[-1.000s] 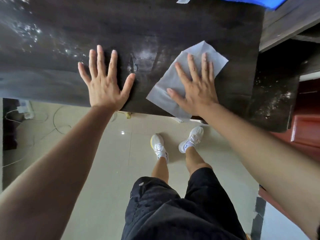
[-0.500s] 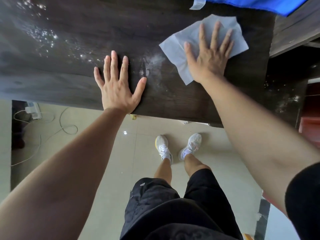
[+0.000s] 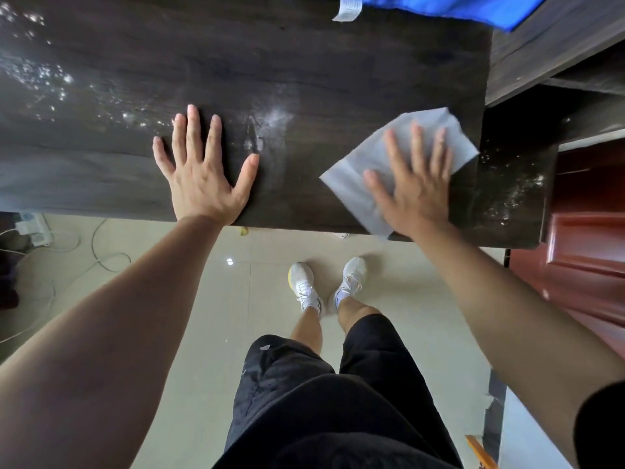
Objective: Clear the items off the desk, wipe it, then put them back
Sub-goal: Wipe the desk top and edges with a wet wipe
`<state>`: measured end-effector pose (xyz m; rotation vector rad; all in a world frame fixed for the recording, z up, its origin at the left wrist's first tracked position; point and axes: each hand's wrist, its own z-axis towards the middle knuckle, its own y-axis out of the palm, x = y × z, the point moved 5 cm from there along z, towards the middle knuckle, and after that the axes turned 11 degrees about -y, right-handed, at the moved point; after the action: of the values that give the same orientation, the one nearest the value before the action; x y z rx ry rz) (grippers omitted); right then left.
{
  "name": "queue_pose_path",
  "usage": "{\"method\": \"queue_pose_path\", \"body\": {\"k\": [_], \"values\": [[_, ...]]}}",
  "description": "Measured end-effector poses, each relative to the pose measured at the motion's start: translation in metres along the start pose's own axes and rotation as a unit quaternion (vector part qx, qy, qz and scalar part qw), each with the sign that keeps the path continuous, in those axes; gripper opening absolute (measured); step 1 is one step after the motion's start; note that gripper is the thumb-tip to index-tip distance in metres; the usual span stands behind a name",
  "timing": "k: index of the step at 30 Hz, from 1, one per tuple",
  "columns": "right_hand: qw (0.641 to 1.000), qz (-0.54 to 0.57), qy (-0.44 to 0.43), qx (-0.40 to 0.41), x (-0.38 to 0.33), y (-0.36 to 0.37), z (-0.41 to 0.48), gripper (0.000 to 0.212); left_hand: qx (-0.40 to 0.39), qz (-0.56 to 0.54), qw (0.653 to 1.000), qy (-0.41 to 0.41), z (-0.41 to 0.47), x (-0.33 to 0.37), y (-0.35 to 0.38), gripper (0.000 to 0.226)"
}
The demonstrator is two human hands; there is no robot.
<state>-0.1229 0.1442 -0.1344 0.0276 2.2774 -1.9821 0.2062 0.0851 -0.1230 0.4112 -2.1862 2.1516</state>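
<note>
The dark wooden surface (image 3: pixel 338 69) carries a white wipe (image 3: pixel 355 184) lying flat near its right near corner. A blue cloth (image 3: pixel 439 5) with a white tag lies at the far edge. Pale smears and bright specks mark the left part and middle.

Home interior, room with a desk.

Dark wood-grain desk (image 3: pixel 304 62) over glossy cream floor tiles (image 3: pixel 189 333); reddish-brown panelled door (image 3: pixel 585 258) at right. White power strip (image 3: pixel 32 228) with loose cables (image 3: pixel 98 245) on the floor at left. Blue cloth (image 3: pixel 456 5) (white care label attached) at the desk's far edge. Nothing of shop or lab equipment character.
</note>
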Motion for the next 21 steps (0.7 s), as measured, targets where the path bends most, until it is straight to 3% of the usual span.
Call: {"method": "queue_pose_path", "body": {"k": [4, 8, 13, 16, 21], "values": [[0.992, 0.005, 0.122, -0.012, 0.043, -0.006, -0.006, 0.078, -0.005, 0.013, 1.0, -0.002, 0.0, 0.0, 0.001, 0.086], [0.981, 0.028, 0.191, 0.0, 0.009, -0.002, -0.005, 0.079, -0.009, 0.016, 1.0, -0.006, -0.001, 0.001, 0.001, 0.086], [1.0, 0.021, 0.002, 0.008, -0.082, 0.002, 0.011, 0.079, 0.003, 0.013, 1.0, -0.009, 0.0, -0.003, 0.002, 0.072], [0.993, 0.0, -0.109, -0.041, -0.084, 0.002, 0.052, 0.082, 0.008, 0.019, 1.0, -0.002, -0.001, -0.002, 0.004, 0.066], [0.991, -0.008, -0.117, -0.07, -0.023, -0.017, 0.146, 0.082, 0.017, 0.017, 1.0, -0.004, 0.002, -0.006, 0.008, 0.066]]}}
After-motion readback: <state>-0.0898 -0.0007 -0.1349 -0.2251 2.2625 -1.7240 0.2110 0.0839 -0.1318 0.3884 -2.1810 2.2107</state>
